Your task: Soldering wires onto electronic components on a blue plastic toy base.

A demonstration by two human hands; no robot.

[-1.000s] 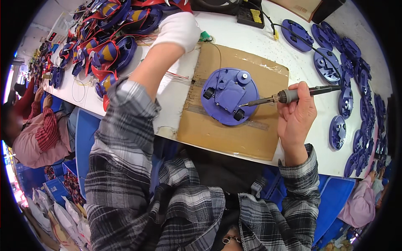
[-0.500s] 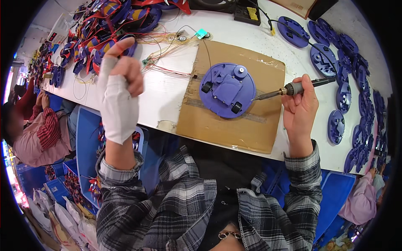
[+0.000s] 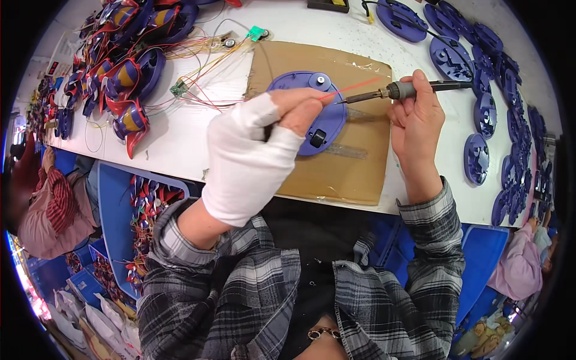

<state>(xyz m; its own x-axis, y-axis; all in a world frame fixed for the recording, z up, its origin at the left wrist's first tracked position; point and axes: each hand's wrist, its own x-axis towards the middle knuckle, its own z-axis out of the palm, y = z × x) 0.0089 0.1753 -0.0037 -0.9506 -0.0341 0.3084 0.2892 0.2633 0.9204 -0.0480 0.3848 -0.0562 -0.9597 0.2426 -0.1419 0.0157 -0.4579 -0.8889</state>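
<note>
My left hand (image 3: 255, 147), in a white fingerless glove, pinches a thin red wire (image 3: 354, 87) between thumb and forefinger. The wire sticks out to the right, close to the tip of a soldering iron (image 3: 369, 95). My right hand (image 3: 417, 123), bare, grips the iron by its grey handle, tip pointing left. Below both lies a round purple plastic base (image 3: 333, 123) with a small black wheel (image 3: 318, 138) and a round post with a screw. My left hand covers much of that base. It rests on a brown cardboard sheet (image 3: 369, 174).
Red, purple and yellow toy shells (image 3: 129, 72) are heaped at the left. Beside them lie loose wires and a small green circuit board (image 3: 256, 33). Many purple bases (image 3: 477, 159) line the right side. A blue bin (image 3: 117, 210) stands below the table's left edge.
My left hand has come from the wire heap to the purple base and now holds a red wire. The iron's tip has lifted from the base's right edge toward that wire.
</note>
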